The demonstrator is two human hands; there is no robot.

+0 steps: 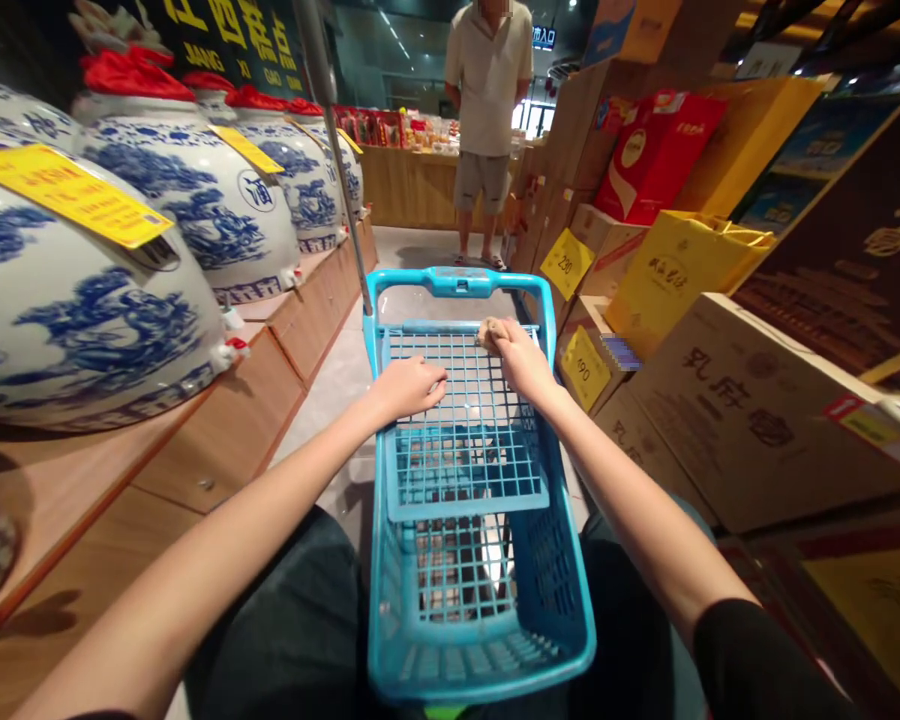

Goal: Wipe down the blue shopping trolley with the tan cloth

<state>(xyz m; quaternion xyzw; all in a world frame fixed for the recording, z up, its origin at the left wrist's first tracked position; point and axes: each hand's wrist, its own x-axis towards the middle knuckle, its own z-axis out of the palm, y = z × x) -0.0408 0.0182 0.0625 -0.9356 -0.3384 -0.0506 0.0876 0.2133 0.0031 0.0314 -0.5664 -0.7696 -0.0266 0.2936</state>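
Right hand: the right hand (523,362) is closed on a bunched beige cloth (489,333), pressed at the far right part of the grid flap.
Left hand: the left hand (411,388) has its fingers curled in, over the left side of the flap; I cannot tell whether it grips the wire.
Blue basket: the basket (379,620) stands between the person's knees, its handle (461,284) at the far end and the grid flap (469,509) across its upper part.
Pole: a grey pole (347,190) slants up from the basket's far left corner.
Far left sign: yellow writing on the sign (229,45) reads 江西糕点, with "JIANG XI GAO" below and a blurred last word.
Jars: blue-and-white jars (105,320) line the left shelf; one farther back shows 酒 in a circle. The near yellow tag (75,195) is too blurred to read.
Price cards: on the right, one card (567,263) says 230; a nearer one (586,368) seems to say 490.
Bags: the red bag (656,160) and yellow bag (671,285) bear lettering I cannot make out.
Carton: the near right carton (780,410) has large dark characters, the first two apparently 乳府.
Far end: a person (489,100) in a pale shirt stands beyond the handle; a lit sign (544,38) behind shows 市入口.
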